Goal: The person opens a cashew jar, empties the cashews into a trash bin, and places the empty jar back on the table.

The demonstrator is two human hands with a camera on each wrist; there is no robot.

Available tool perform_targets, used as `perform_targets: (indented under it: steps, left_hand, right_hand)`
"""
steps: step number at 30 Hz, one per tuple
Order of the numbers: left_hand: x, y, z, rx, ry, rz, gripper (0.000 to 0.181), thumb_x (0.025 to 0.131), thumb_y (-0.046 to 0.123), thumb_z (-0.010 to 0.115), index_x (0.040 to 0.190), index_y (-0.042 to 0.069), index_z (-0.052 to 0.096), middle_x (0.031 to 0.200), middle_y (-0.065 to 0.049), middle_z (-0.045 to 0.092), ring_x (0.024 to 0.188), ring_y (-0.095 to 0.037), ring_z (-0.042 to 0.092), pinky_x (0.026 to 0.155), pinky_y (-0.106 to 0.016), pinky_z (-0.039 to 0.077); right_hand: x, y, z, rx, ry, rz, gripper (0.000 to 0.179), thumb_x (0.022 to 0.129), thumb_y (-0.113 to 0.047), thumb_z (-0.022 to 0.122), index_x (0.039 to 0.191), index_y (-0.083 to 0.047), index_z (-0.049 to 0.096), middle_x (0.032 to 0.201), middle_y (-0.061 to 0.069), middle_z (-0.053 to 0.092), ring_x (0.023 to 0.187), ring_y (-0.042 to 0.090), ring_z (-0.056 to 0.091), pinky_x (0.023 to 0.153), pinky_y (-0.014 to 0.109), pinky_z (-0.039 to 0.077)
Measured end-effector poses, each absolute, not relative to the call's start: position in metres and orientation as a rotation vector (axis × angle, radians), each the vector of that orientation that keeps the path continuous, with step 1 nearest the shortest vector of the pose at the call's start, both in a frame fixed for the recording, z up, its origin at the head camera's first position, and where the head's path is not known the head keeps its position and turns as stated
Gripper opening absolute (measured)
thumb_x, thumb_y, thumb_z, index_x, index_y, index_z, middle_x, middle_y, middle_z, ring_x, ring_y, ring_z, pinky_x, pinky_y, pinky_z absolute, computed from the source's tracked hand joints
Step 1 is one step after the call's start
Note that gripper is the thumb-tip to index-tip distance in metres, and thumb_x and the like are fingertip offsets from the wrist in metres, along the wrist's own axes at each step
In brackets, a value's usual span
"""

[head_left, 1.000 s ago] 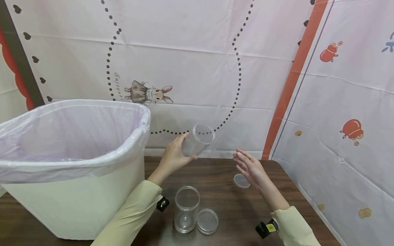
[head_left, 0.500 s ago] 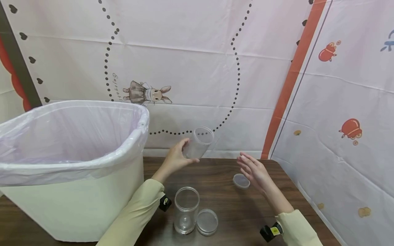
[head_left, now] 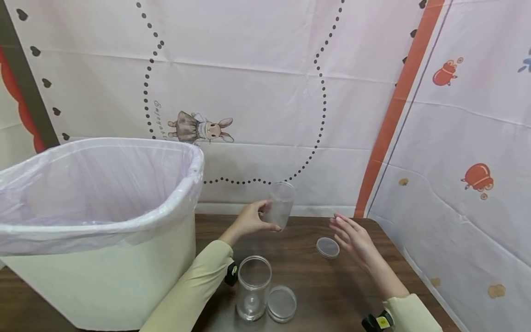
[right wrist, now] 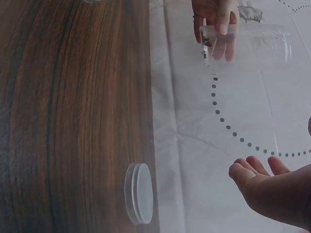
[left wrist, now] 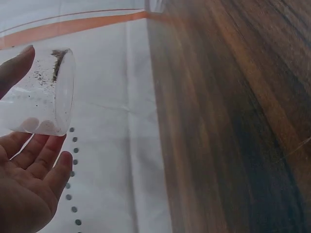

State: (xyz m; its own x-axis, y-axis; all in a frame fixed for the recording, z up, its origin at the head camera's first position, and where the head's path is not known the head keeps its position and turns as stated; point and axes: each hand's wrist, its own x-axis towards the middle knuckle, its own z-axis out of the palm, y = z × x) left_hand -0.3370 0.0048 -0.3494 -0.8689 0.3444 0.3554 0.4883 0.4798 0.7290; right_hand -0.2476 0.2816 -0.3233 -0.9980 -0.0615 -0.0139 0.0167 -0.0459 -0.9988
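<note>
My left hand (head_left: 250,219) grips a clear plastic jar (head_left: 283,207) around its lower part, above the far side of the table. The jar is lidless and nearly upright, leaning slightly. Dark specks cling near the base of the jar (left wrist: 57,68) in the left wrist view. Apart from it to the right, my right hand (head_left: 354,240) hovers with fingers extended and holds nothing. A round clear lid (head_left: 327,247) lies on the table just left of and below the right hand.
A second open clear jar (head_left: 254,290) stands near the front, with another round lid (head_left: 282,304) beside it. On the left rises a large white bin (head_left: 124,281) lined with a plastic bag. A printed cloth (head_left: 257,92) hangs behind the brown table (head_left: 303,272).
My left hand has moved right and down with the jar, which has tipped more upright. The right hand has drifted slightly right and down. Both lids and the second jar stay put.
</note>
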Motion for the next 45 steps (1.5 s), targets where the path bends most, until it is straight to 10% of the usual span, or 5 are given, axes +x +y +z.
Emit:
perform_targets:
  steps: [20,45]
  left_hand:
    - [-0.356,0.029,-0.377,-1.081,-2.682,-1.334,0.072,0.058,0.024,0.085,0.122,0.009,0.055,0.109,-0.004,0.060,0.095,-0.017,0.055,0.081,-0.029,0.045]
    - [-0.361,0.051,-0.396,-1.117,-2.835,-1.149,0.064,0.055,0.026,0.086,0.109,0.013,0.054,0.096,-0.001,0.060,0.086,-0.013,0.056,0.075,-0.024,0.044]
  right_hand:
    - [-0.249,0.291,-0.341,-0.007,2.164,-2.232,0.062,0.093,-0.032,0.049,0.139,0.002,0.025,0.116,-0.004,0.054,0.116,0.010,0.048,0.099,0.030,0.036]
    - [-0.249,0.293,-0.352,0.017,2.208,-2.184,0.063,0.095,-0.031,0.046,0.140,0.004,0.022,0.136,0.016,0.040,0.107,0.004,0.052,0.094,0.026,0.039]
